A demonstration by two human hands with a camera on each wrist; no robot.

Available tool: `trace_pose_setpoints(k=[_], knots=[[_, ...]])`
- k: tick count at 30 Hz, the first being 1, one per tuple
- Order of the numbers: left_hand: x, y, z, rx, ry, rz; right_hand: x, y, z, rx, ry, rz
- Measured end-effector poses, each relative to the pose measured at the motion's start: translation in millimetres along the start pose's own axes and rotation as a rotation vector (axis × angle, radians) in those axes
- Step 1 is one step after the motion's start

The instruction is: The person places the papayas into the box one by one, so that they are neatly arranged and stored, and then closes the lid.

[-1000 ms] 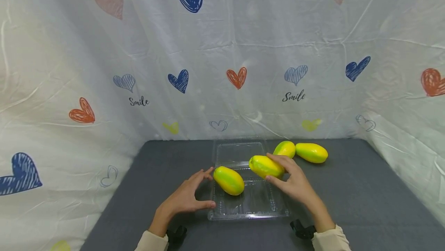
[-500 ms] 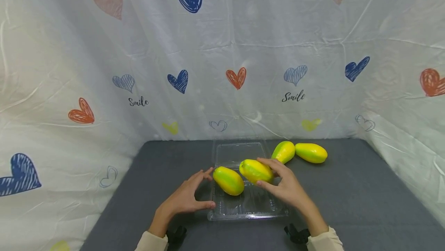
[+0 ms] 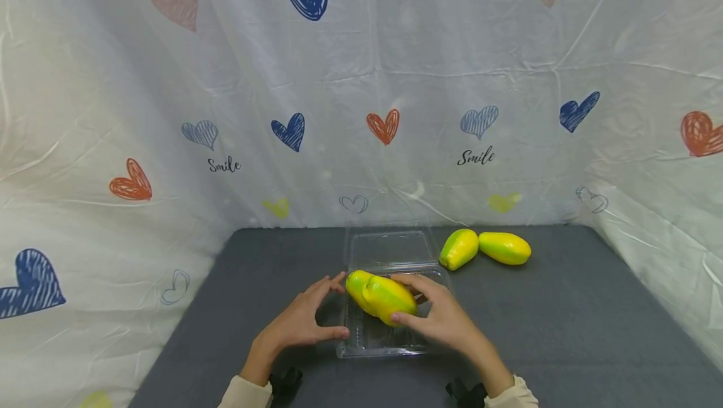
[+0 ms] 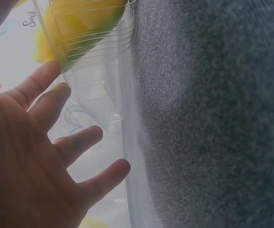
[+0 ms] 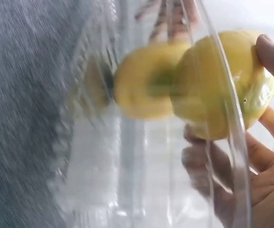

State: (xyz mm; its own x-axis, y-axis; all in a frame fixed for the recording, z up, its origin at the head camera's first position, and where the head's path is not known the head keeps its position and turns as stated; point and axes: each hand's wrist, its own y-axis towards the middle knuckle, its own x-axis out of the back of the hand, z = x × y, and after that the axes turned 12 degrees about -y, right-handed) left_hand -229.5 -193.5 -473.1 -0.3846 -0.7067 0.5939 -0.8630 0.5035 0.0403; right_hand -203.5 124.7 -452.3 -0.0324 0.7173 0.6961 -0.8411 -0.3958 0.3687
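Item: one yellow-green fruit [image 3: 390,298], held in the right hand [image 3: 437,320] over the clear tray [image 3: 395,350] on the grey table [image 3: 565,320]. Grip: fingers curled over the top and far side of the fruit, thumb against its near end; the fruit sat ahead of the palm and toward the fingertips, not deep in the hand. Position: low over the left part of the tray, touching or nearly touching a second fruit [image 3: 357,284] already lying there; whether the held one rested on the tray floor could not be told. Left hand [image 3: 302,323]: fingers relaxed and spread, holding nothing, resting at the tray's left edge with fingertips near the second fruit. Also present: two more fruits [image 3: 459,248] [image 3: 504,248] on the table beyond the tray's right corner, and the open lid [image 3: 390,246] behind. Risks, as judged: the smooth, rounded fruit could slip from so shallow a hold; it could knock the lying fruit and set it rolling; the light tray could slide or tip under a sideways push, the left hand only bracing one edge.
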Motion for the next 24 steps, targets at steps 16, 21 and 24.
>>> trace_pose_setpoints(k=[16, 21, 24], knots=[[-1.2, -0.3, 0.6, 0.017, -0.006, 0.008, -28, -3.5, 11, 0.029, -0.032, 0.099], [-0.7, -0.1, 1.7, 0.016, -0.007, 0.01, -30, -3.4, 12, 0.05, -0.072, 0.091], [-0.4, 0.2, 2.3, 0.018, -0.013, 0.011, -31, -3.5, 13, 0.058, -0.104, 0.094]])
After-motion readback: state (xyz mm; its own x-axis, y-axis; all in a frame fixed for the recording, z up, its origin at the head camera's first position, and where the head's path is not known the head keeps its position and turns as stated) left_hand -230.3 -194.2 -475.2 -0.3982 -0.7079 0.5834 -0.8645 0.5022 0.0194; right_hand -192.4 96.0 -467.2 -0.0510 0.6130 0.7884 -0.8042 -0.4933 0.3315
